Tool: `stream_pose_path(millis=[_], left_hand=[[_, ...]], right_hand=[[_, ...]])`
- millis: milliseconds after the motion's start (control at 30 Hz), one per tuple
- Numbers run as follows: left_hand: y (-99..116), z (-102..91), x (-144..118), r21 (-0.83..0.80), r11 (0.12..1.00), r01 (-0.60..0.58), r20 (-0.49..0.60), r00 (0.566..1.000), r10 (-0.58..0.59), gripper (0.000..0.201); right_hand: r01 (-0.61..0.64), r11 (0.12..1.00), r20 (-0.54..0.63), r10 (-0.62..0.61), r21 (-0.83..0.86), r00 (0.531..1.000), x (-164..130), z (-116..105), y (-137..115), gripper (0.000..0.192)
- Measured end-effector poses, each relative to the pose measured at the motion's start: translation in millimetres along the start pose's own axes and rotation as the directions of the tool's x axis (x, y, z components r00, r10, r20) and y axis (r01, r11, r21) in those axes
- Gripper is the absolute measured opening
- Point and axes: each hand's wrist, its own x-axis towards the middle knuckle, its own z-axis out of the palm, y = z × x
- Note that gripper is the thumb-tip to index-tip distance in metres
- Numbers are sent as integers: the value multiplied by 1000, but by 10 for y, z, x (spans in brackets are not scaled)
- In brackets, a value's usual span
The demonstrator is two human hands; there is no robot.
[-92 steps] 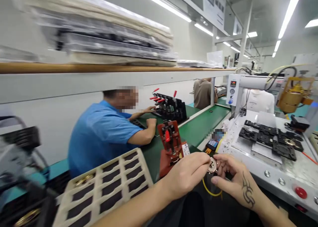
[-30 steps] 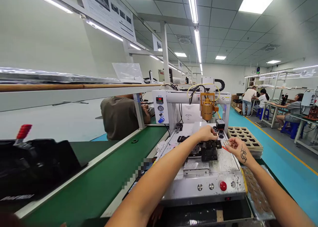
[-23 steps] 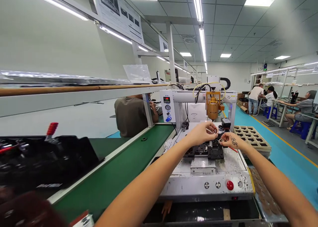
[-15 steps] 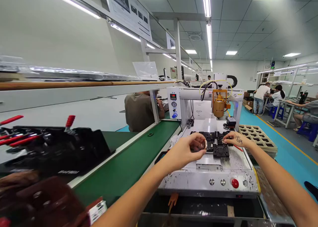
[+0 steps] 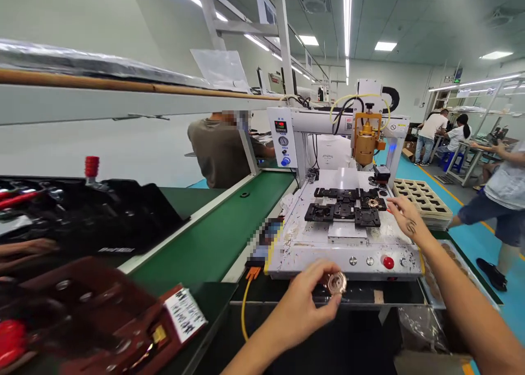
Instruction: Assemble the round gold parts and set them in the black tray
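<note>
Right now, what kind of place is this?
Most likely a factory assembly line. A green conveyor belt runs past a benchtop machine with black jigs, the left hand holds a small round metal part, and other workers sit at benches.

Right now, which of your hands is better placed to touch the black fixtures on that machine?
Probably the right hand: it hovers open beside the black fixtures. The left hand is down near the machine's front edge, pinching a round metal part.
</note>
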Motion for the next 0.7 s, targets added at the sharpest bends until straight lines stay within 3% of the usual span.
stream_pose_path(millis=[167, 300, 367, 467, 600, 700], left_hand=[[-722, 625, -190, 76, 997, -9, 177, 984, -4, 31], [-1095, 899, -233, 108, 994, -17, 212, 977, -6, 34], [-1150, 942, -324, 107, 994, -22, 225, 974, -3, 33], [-1137, 939, -550, 117, 993, -35, 221, 975, 9, 34], [-1072, 875, -755, 178, 983, -50, 167, 986, 20, 38], [-1026, 835, -697, 191, 981, -40, 132, 991, 15, 37]], right_hand=[[-90, 994, -177, 77, -68, 981, -1205, -280, -77, 39], [-129, 988, -231, 105, -90, 967, -1619, -147, -133, 40], [-128, 989, -216, 109, -75, 970, -1755, -30, -265, 30], [-72, 997, -71, 72, 4, 995, -1997, 191, -548, 12], [17, 992, 134, -34, 122, 990, -2214, 586, -792, 20], [31, 991, 199, -57, 133, 978, -2195, 866, -777, 29]])
